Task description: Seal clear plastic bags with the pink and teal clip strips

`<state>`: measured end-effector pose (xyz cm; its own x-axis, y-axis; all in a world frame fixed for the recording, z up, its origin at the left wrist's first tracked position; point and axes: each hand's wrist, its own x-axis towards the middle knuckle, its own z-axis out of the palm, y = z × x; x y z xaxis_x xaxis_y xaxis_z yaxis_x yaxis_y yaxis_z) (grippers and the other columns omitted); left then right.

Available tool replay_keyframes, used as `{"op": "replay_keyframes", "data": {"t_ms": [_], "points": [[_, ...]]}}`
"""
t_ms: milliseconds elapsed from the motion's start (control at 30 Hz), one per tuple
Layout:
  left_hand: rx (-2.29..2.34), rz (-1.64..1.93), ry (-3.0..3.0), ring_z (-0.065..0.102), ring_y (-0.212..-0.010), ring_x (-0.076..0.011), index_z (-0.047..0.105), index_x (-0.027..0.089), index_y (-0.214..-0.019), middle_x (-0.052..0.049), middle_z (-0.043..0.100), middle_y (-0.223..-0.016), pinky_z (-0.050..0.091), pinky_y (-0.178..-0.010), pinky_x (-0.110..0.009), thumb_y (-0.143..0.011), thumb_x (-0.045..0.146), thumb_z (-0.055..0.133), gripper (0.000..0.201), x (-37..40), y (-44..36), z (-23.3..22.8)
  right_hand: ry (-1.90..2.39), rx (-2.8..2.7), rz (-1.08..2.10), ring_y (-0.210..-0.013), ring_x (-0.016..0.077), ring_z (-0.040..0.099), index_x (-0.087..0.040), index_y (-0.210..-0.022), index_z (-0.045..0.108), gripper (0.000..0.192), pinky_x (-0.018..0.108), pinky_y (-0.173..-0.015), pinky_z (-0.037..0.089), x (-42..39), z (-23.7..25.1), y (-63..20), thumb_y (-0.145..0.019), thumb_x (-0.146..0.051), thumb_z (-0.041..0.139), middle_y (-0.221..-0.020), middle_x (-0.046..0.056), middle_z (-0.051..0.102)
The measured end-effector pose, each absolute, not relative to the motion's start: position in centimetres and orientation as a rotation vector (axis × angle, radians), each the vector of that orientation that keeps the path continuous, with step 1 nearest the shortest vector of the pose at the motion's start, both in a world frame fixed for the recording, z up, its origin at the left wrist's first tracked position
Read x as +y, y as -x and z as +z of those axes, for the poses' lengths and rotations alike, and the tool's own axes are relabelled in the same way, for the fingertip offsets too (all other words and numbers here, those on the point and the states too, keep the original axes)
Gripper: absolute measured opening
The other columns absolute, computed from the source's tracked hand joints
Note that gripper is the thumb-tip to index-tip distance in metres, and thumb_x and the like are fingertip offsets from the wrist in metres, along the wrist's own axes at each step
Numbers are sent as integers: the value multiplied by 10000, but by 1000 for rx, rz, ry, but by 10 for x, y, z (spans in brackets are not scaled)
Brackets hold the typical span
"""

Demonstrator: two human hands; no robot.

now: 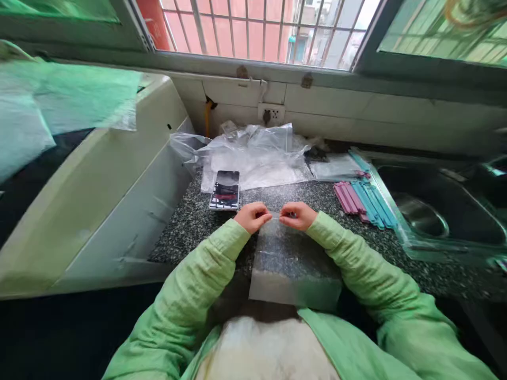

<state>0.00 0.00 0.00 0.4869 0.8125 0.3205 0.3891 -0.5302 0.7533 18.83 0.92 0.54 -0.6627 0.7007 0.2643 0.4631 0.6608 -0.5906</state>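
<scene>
The speckled granite counter [190, 221] fills the middle of the view, with a steel sink [439, 211] at about three o'clock and a pale, slanted appliance lid [99, 200] at nine. At twelve o'clock, against the tiled wall, lies a crumpled heap of clear plastic bags [253, 153]. Just right of it, near two o'clock, a row of pink and blue sealing strips [364, 200] rests on the counter by the sink's rim. A phone [225, 190] lies at eleven o'clock, just beyond the hands.

At the centre, a clear plastic bag [293, 264] hangs from its top edge toward the person's lap at six o'clock. The left hand [251, 216] and right hand [299, 215] are both closed in a pinch on that top edge, thumbs against fingertips, close together but not touching.

The bag looks thin, very light and limp, likely slick between the fingers and prone to clinging or folding on itself. The mouth edge, where both hands pinch, seems the surest hold; gripping lower would probably only bunch the film.
</scene>
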Motion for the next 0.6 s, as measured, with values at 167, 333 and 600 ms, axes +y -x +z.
{"op": "replay_keyframes", "data": {"t_ms": [167, 333, 600], "points": [[993, 902, -2077, 393, -504, -71, 525, 114, -543, 23, 421, -527, 312, -496, -199, -695, 226, 515, 188, -1, -1, 0, 900, -2394, 686, -481, 64, 404, -116, -603, 568, 180, 178, -479, 337, 8, 9, -192, -701, -248, 495, -517, 0, 492], [1001, 900, -1964, 373, -484, -66, 549, 109, -585, 26, 424, -521, 303, -470, -195, -691, 267, 515, 193, -2, 0, 1, 891, -2386, 658, -488, 67, 404, -124, -597, 564, 168, 183, -486, 338, 7, 11, -193, -699, -242, 501, -517, -1, 492], [1022, 909, -1901, 385, -501, -73, 549, 105, -608, 16, 443, -533, 314, -485, -205, -682, 269, 510, 184, -1, 2, -2, 937, -2339, 714, -491, 64, 399, -124, -589, 563, 173, 186, -485, 330, 7, 14, -197, -695, -250, 510, -518, -2, 502]]}}
